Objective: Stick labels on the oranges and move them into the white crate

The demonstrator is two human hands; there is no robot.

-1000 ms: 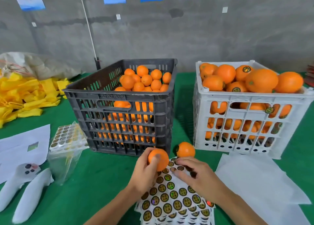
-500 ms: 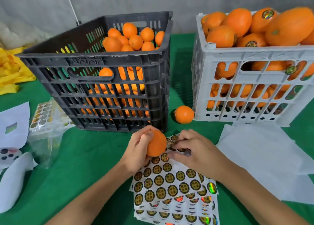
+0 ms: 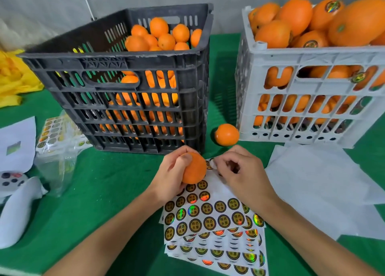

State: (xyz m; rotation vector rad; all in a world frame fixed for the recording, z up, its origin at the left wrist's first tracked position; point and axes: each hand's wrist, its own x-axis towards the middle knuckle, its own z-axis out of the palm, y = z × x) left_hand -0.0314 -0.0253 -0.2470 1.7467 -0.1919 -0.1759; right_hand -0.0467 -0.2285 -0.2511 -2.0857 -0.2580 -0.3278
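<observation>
My left hand (image 3: 174, 172) grips an orange (image 3: 193, 168) just above the top of a stack of label sheets (image 3: 212, 215) with round black-and-gold stickers. My right hand (image 3: 239, 171) pinches a sticker (image 3: 210, 165) at the sheet's top edge, right beside the held orange. A second orange (image 3: 226, 134) lies on the green table between the two crates. The white crate (image 3: 312, 96) at the right is heaped with labelled oranges. The black crate (image 3: 129, 84) at the left holds unlabelled oranges.
White backing sheets (image 3: 320, 188) lie at the right, in front of the white crate. A plastic bag of more sticker sheets (image 3: 56, 138), white paper (image 3: 17, 144) and white gloves (image 3: 18, 209) lie at the left. Yellow cloths (image 3: 12, 78) are piled at the far left.
The camera has tilted down and come closer. My right hand has moved from flat on the sheet to pinching a sticker at its top edge. The left hand keeps holding the orange.
</observation>
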